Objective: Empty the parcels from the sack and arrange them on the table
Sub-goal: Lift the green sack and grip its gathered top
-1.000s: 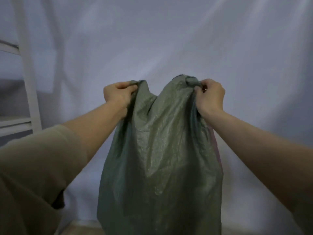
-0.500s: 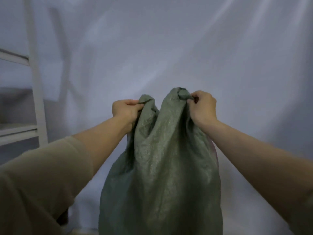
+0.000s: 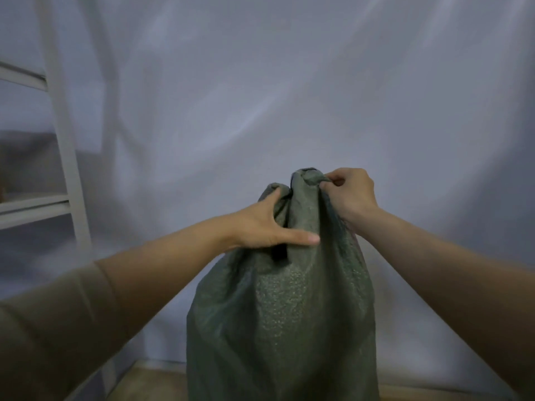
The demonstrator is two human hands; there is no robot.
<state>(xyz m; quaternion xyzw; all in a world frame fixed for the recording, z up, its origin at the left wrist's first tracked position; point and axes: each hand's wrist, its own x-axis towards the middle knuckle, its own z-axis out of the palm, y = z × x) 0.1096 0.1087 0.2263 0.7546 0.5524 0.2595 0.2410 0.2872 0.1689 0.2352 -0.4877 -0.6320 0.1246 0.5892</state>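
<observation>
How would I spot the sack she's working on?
Against the pale draped backdrop, low in the middle, stands a tall olive-green sack. The right hand pinches its bunched top and the left hand presses its neck; nothing else is green.

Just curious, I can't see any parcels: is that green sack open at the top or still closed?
Closed: the sack has its top bunched, pinched by the right hand; the left hand spreads against it. No parcels show.

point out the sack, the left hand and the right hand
sack [image 3: 289,314], head view, on its front panel
left hand [image 3: 260,224], head view, on the back of the hand
right hand [image 3: 351,195], head view, on the knuckles
</observation>
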